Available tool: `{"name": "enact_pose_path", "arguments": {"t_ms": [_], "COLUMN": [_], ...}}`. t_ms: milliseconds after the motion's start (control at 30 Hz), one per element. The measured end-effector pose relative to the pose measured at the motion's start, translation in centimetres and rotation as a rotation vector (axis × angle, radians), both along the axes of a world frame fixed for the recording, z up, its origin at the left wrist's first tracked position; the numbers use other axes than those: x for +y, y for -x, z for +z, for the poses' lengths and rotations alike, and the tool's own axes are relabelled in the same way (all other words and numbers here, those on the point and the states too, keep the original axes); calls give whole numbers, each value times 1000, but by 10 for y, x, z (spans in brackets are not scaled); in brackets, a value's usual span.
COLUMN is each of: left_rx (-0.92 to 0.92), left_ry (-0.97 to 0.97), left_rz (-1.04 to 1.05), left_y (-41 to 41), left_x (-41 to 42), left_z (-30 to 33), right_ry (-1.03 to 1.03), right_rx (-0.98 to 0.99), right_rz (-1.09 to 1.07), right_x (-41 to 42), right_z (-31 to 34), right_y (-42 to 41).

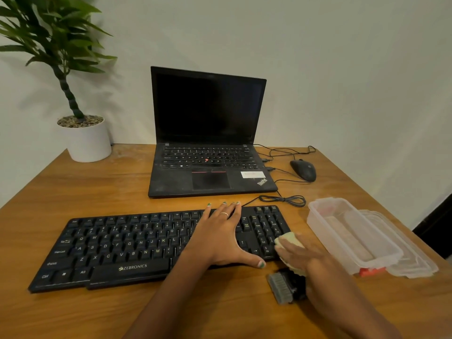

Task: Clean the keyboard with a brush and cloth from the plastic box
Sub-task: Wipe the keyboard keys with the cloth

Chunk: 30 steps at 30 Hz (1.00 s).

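Cloth [289, 241] in right hand [302, 255] grip, apparently on keyboard [137, 245] edge.

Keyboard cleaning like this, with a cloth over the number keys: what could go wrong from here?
Three risks, perhaps. The cloth in the right hand could snag on the key edges of the keyboard and loosen one. The brush lies right under that forearm, so a sweep could knock it along the table. The left hand rests flat on the keys, and the cable runs toward the laptop, so keys may get pressed.
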<state>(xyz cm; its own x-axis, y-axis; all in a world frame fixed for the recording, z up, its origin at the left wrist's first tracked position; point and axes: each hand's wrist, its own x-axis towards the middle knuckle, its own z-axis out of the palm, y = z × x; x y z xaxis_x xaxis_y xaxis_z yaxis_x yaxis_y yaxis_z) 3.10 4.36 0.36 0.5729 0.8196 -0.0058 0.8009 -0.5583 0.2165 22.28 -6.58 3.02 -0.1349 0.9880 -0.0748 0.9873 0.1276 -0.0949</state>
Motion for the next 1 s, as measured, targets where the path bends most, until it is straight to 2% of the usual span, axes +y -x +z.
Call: {"name": "enact_pose_path", "arguments": {"t_ms": [67,100,167,200,333,367,467,500,567,633,667,767,833,900,1000], "left_rx": [1,1,1,-2,-5,-8,-4,-6,-10,-13,-16,-8,-16,-26,-35], "left_ry": [1,1,4,1,-6,-6,1,4,2,4,1,6,7,3,2], "left_rz": [-1,0,-3,-4,1,3,2,1,4,0,1,2,0,3,1], "left_y": [-1,-1,0,0,-1,-1,0,0,-1,-1,-1,-1,-1,0,0], "left_x": [0,0,0,1,0,0,0,0,0,-1,-1,-1,0,-1,0], "left_z": [0,-1,0,0,0,-1,0,0,0,1,0,0,0,0,-1], "right_ry": [96,103,6,-38,29,36,-10,-24,38,232,219,-20,-93,-68,-19], "right_rx": [-35,-54,-60,-47,152,142,-55,-52,-74,-92,-80,-70,-55,38,35], "right_rz": [31,-37,-174,-174,117,110,-135,-169,-47,101,110,-60,-110,-10,48], "right_x": [7,9,7,7,7,16,35,40,46,48,49,60,63,70,84], "right_z": [-5,-3,5,10,2,-1,3,4,1,-4,-3,14,18,9,-6], "right_y": [-2,-4,-10,-6,18,15,4,5,16,29,29,15,15,29,31]}}
